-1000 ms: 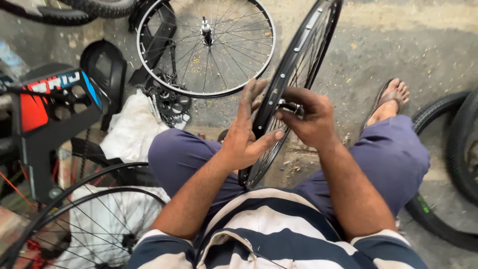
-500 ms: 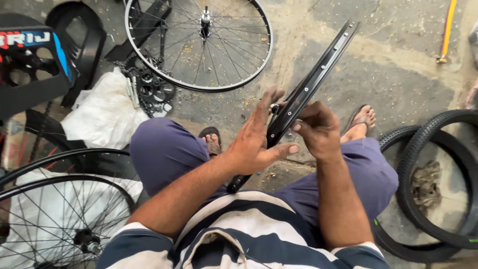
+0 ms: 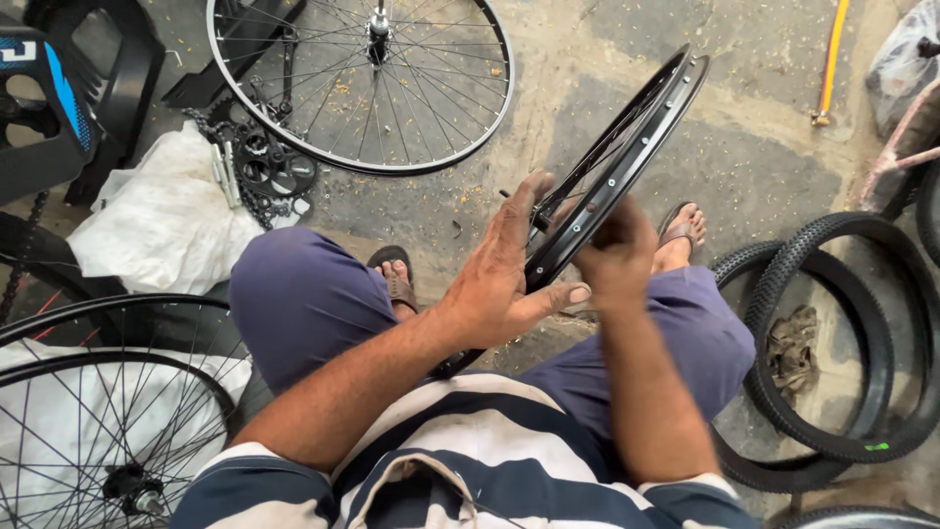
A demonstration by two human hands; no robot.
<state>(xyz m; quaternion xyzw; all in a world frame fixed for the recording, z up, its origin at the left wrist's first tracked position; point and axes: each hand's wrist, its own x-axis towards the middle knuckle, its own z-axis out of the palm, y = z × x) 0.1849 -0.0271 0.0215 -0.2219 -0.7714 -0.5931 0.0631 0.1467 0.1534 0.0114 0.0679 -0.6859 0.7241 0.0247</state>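
I see my left hand point(image 3: 499, 284) lying open, fingers spread flat against the black wheel rim point(image 3: 627, 157), which stands tilted between my knees. My right hand point(image 3: 615, 257) has its fingers curled tight around the rim's near edge.

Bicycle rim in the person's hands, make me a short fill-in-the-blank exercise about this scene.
1. Both hands hold a black bicycle ____ above the lap.
2. The left hand lies flat against the rim with its fingers ____.
3. The spoked wheel lies flat on the ____.
4. The knobby tyres lie to the person's ____.

Missing words: rim; spread; ground; right
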